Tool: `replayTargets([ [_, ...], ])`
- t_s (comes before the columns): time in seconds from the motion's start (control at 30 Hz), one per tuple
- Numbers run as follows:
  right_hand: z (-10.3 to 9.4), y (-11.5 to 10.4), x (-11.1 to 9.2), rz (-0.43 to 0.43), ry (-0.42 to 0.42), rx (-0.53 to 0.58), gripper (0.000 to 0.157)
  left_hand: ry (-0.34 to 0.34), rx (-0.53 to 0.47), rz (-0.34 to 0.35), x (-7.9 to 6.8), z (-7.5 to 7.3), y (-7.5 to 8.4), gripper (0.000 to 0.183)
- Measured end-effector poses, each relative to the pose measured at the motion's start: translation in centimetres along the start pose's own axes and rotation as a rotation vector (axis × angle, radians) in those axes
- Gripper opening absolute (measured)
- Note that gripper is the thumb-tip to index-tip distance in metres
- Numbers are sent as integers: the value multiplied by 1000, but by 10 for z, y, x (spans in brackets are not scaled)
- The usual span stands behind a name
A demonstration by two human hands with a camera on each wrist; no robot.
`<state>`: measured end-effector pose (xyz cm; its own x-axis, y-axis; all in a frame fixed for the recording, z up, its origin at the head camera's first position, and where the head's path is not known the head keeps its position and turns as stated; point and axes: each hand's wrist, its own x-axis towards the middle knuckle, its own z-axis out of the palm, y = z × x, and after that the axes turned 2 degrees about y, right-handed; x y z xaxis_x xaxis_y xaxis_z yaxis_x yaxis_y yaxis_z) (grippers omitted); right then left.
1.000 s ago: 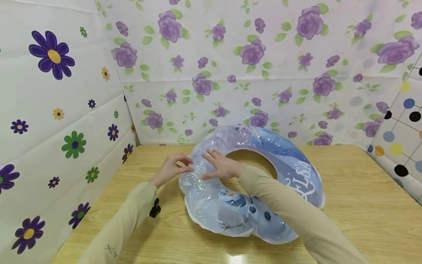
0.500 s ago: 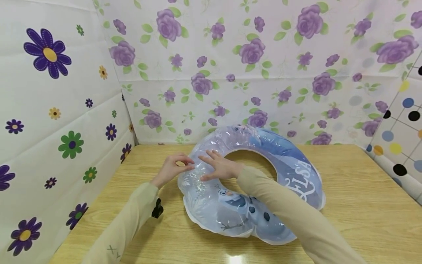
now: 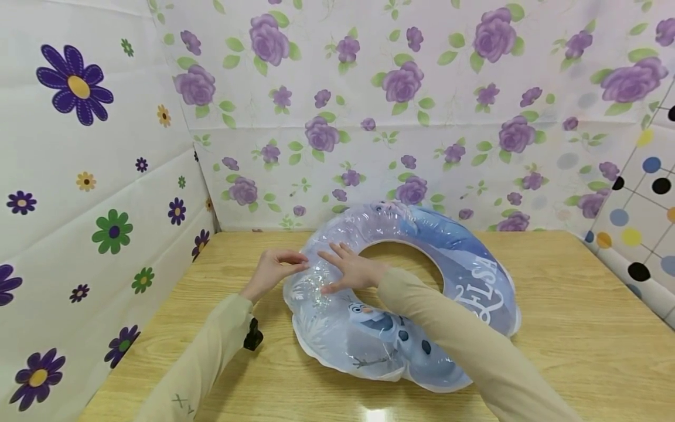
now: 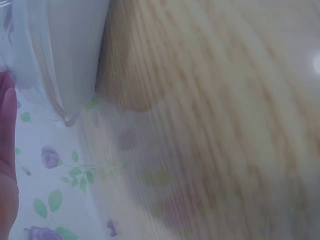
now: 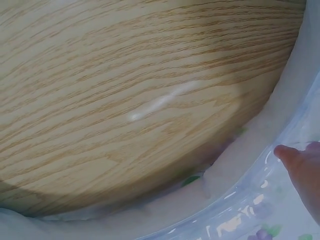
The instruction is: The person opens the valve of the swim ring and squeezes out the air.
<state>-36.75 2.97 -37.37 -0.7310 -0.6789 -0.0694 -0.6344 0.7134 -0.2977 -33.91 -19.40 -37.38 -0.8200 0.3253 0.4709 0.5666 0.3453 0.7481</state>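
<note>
An inflated swim ring, pale blue and purple with a snowman and the word ELSA, lies on the table. At its left side my left hand brings thumb and forefinger together, pinching at the clear vinyl; the small bit between the tips is mostly hidden. My right hand rests on the ring just right of there, fingers spread. In the left wrist view, only part of the left hand shows beside the ring's side wall. The right wrist view catches the right thumb on the shiny vinyl, by the inner rim.
The wooden table shows through the ring's hole and around it. Behind stands a rose-patterned cloth wall; a daisy-patterned one is at left and a dotted one at right. A black strap piece hangs from the left cuff.
The left forefinger has straightened a little, so the gap to the thumb is narrower. The right fingers have shifted and spread slightly. The ring stays nearly where it was.
</note>
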Motion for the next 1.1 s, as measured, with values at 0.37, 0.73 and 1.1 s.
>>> replayTargets([
  [0.37, 2, 3, 0, 33, -14, -22, 95, 16, -102, -78, 0, 4, -4, 16],
  [0.73, 4, 6, 3, 37, -7, -15, 94, 52, -254, -230, 1, 7, -10, 26],
  [1.1, 6, 4, 4, 39, -17, -1, 93, 122, -331, -194, 2, 14, -44, 24],
])
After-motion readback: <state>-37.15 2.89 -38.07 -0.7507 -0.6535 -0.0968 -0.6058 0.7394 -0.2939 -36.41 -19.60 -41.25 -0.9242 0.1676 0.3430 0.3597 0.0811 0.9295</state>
